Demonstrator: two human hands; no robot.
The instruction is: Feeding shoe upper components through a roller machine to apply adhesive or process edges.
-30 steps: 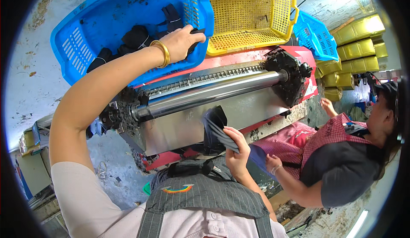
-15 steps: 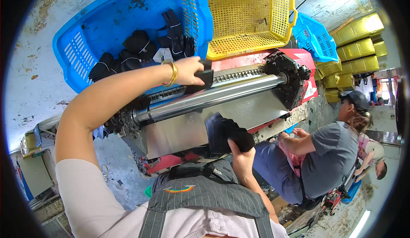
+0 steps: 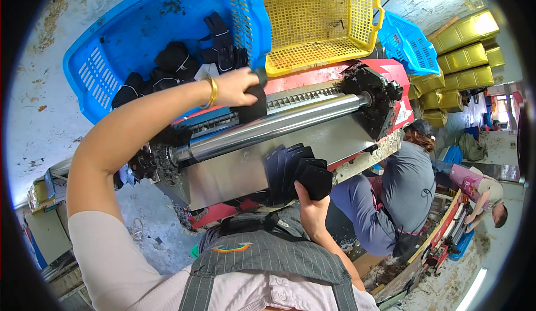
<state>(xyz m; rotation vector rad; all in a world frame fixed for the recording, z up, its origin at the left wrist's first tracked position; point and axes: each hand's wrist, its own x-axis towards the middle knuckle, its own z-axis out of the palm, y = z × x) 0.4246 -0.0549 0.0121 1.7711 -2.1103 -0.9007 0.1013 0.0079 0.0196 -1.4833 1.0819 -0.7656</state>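
Note:
My left hand (image 3: 237, 88), a gold bangle at its wrist, reaches across to the far side of a steel roller (image 3: 273, 127). Its fingers are closed on a flat black piece (image 3: 254, 104) whose lower edge meets the roller; whether the roller grips it I cannot tell. My right hand (image 3: 312, 202) grips a fanned stack of black pieces (image 3: 314, 178) from below. The stack's left part lies over the metal plate (image 3: 223, 180) on the near side of the roller. Several dark pieces there overlap like spread cards.
Beyond the machine stand a blue basket (image 3: 72, 60) with tied black bundles (image 3: 176, 57), a yellow basket (image 3: 315, 60) and a smaller blue basket (image 3: 410, 43). Golden blocks (image 3: 466, 51) are stacked far right. A person in grey (image 3: 407, 182) bends close on my right; another person (image 3: 483, 194) works farther off.
The black piece in my left hand sits lower, nearer the roller. My right hand's stack has fanned out wider. The person in grey has bent forward, away from me.

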